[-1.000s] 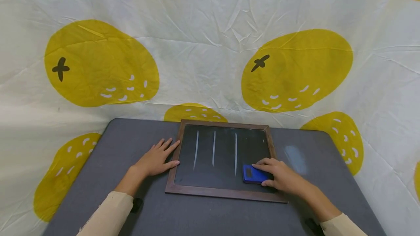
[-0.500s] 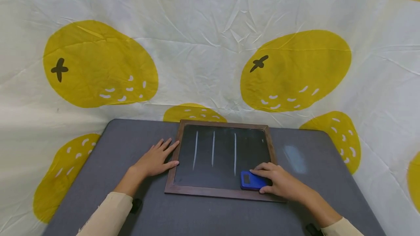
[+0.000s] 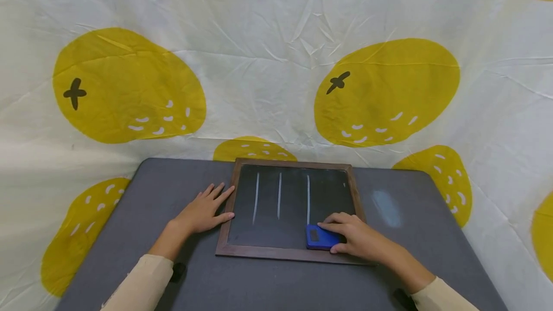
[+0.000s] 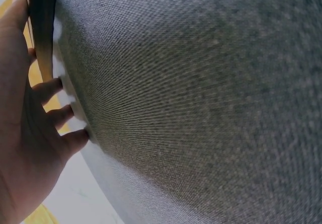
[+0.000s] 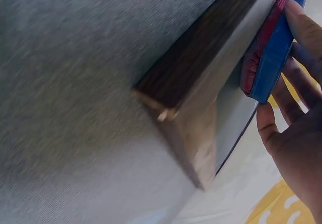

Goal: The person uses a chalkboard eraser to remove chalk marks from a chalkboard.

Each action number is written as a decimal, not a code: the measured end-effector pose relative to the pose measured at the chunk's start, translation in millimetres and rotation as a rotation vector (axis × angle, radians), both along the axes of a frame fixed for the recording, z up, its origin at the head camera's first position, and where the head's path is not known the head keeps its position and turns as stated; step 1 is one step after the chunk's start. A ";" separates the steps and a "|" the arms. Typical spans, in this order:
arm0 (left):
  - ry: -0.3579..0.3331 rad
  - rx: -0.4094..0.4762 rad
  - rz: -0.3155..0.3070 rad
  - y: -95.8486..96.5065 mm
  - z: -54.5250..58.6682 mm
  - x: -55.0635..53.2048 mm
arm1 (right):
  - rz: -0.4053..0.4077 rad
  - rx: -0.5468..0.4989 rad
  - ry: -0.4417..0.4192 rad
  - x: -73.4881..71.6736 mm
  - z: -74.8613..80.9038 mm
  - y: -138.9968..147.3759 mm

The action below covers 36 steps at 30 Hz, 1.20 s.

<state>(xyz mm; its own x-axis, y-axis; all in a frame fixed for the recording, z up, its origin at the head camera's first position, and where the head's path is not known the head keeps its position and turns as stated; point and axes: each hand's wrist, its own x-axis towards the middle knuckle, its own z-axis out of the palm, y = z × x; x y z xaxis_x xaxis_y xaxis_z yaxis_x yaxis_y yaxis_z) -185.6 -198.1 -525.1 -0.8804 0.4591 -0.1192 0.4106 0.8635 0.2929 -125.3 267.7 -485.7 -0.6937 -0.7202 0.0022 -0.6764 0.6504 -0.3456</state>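
Observation:
A chalkboard [image 3: 268, 210] in a brown wooden frame lies on the table, with three upright white chalk lines drawn on it. My right hand [image 3: 356, 236] grips a blue chalkboard eraser [image 3: 320, 237] against the board's lower right part, at the foot of the rightmost line. The right wrist view shows the eraser [image 5: 275, 53] with a blue back and a dark red pad turned to the board, held between thumb and fingers. My left hand [image 3: 203, 210] lies with fingers spread, thumb and index fingertips on the frame's left side, other fingers on the table [image 4: 201, 108].
A pale chalk smudge [image 3: 387, 209] marks the grey table to the right of the board. Behind the table's far edge hangs a white cloth [image 3: 259, 85] printed with large yellow fruit shapes. A small white speck stays near the board's upper right corner.
My right hand has moved the eraser toward the board's lower edge and then left, up to the rightmost chalk line, whose bottom end it now covers. My left hand has stayed in place.

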 end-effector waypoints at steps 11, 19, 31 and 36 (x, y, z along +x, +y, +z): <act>0.017 -0.009 -0.003 -4.0 -3.2 0.8 | 0.047 0.022 0.035 -3.7 -1.6 -39.1; 0.025 0.004 -0.003 -3.7 -3.7 2.3 | 0.064 0.024 0.077 -5.9 -1.4 -58.8; 0.030 0.007 -0.004 -2.5 -3.4 1.4 | 0.060 0.084 0.101 -19.0 -2.3 -61.4; 0.031 0.009 -0.008 -1.2 -2.5 1.4 | 0.032 0.097 0.108 -34.1 -2.0 -62.8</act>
